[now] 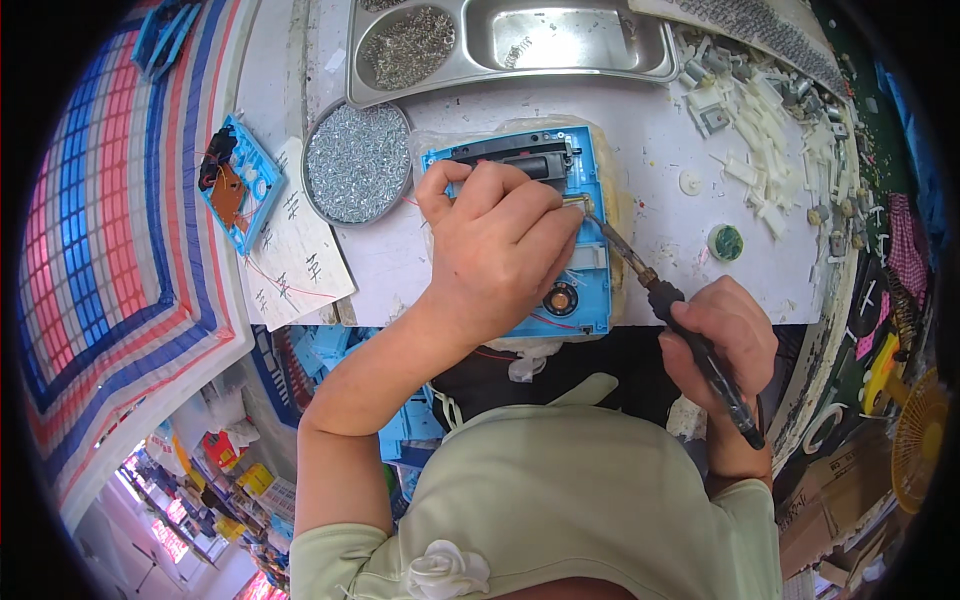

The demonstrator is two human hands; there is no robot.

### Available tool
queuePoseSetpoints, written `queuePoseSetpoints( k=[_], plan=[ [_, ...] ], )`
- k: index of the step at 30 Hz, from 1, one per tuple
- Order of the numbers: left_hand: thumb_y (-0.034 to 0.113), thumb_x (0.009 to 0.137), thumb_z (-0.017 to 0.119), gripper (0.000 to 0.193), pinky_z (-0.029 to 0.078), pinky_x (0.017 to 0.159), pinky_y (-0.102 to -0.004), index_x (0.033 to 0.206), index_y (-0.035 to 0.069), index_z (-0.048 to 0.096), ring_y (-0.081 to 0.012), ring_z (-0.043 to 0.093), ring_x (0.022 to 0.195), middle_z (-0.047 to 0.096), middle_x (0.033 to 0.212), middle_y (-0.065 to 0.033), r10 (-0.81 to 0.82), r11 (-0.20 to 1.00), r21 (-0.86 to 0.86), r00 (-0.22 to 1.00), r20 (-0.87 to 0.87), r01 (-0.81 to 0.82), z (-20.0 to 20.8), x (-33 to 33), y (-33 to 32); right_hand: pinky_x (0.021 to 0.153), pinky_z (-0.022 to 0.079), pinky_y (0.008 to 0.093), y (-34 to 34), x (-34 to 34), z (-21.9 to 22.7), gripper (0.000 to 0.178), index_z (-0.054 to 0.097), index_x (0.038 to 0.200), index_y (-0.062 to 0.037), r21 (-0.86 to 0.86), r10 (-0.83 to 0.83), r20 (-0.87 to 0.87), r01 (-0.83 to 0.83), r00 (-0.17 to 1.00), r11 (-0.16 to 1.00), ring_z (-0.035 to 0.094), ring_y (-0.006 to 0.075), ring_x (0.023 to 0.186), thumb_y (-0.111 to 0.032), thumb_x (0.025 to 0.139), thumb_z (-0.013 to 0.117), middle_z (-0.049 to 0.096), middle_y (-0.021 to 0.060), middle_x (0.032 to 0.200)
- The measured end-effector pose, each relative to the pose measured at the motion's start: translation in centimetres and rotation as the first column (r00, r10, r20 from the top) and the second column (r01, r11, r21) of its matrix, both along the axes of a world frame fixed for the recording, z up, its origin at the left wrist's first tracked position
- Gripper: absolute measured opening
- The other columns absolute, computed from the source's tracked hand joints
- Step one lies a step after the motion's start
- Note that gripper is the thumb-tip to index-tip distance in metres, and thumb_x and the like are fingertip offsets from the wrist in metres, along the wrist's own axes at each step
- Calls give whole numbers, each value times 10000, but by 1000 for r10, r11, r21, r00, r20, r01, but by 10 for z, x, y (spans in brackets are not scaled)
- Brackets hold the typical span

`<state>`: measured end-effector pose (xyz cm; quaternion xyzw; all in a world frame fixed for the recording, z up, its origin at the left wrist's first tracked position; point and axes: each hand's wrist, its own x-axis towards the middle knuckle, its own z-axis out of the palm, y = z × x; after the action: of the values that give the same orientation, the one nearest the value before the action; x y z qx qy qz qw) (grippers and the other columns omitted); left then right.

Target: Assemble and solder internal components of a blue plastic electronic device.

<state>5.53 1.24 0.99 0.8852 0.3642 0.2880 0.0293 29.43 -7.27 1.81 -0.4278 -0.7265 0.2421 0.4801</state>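
A blue plastic casing lies in front of me on a padded, plastic-wrapped rest. It holds a black part along its far side, a small round speaker near its front and thin red wires. My left hand is over the casing with its fingers bent and pinched together; what they grip is hidden behind them. A soldering iron is wrapped in the fingers of my right hand. Its metal tip slants up and left to the casing, close by my left fingertips.
A round dish of small metal pieces sits left of the casing. Beyond it is a steel compartment tray with springs. White plastic parts are heaped at right, near a small green-topped tin. Another blue casing rests at left on written paper.
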Motion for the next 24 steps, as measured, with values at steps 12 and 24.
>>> queuePoseSetpoints(
  k=[12, 24],
  plan=[
    [98, 651, 844, 291, 314, 892, -417, 910, 179, 738, -170, 596, 861, 652, 878, 64, 1, 1000, 2, 1000, 5, -1, -1, 0, 0, 512, 426, 329, -1, 4, 0, 339, 682, 1044, -8, -3, -18, -19, 18, 1000, 1000, 559, 240, 549, 0, 732, 814, 605, 80, 680],
    [97, 640, 848, 317, 317, 890, -419, 926, 183, 740, -175, 592, 869, 653, 892, 63, 1, 1000, 6, 1000, 2, -1, 0, 0, 0, 514, 424, 323, -1, 6, 1, 335, 686, 1048, 2, -3, -12, -28, 12, 1000, 1000, 564, 236, 555, 7, 738, 813, 633, 88, 703]
  ],
)
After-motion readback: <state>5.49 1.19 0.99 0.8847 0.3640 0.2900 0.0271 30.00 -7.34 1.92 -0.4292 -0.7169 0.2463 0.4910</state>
